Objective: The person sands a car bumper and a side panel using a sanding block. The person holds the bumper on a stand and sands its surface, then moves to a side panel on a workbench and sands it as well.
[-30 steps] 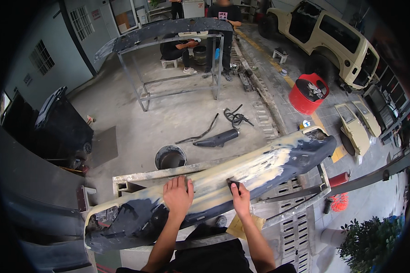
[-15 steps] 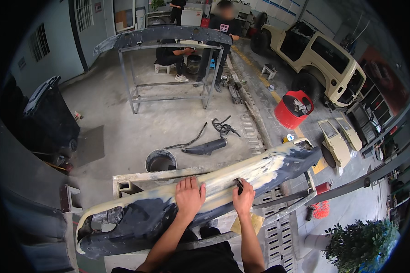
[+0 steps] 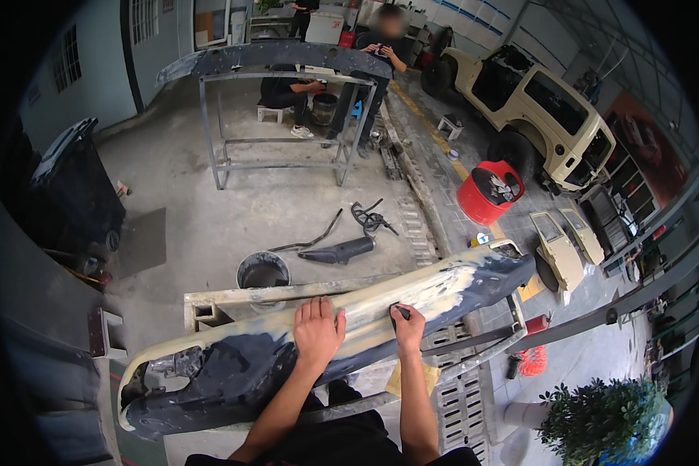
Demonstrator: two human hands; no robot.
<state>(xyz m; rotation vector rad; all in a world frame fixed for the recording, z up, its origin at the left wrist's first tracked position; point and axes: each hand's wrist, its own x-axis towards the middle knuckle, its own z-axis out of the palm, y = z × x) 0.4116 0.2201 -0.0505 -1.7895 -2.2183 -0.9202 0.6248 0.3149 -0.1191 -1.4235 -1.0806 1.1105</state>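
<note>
A long car bumper (image 3: 245, 369), dark grey with beige and whitish patches, lies across a metal stand in front of me. My left hand (image 3: 318, 334) rests flat on its upper face, fingers extended and nothing held. To the right of it, my right hand (image 3: 411, 330) grips a small black block (image 3: 400, 312) against the whitish area of the bumper. The underside of the block is hidden. Beneath my right forearm a tan sheet (image 3: 396, 382) shows on the stand's near side.
Beyond the bumper stand a bucket (image 3: 263, 272), loose black parts (image 3: 338, 252) and a metal rack (image 3: 279, 165) bearing another bumper. To the right are a red tub (image 3: 481, 203), beige door panels (image 3: 559, 255), a beige off-road vehicle (image 3: 551, 101) and a potted plant (image 3: 598, 423). Other people are at the back.
The view has shifted slightly, moving the scene a little left. My hands stay at nearly the same places on the bumper. The standing person at the back has raised both hands to the chest.
</note>
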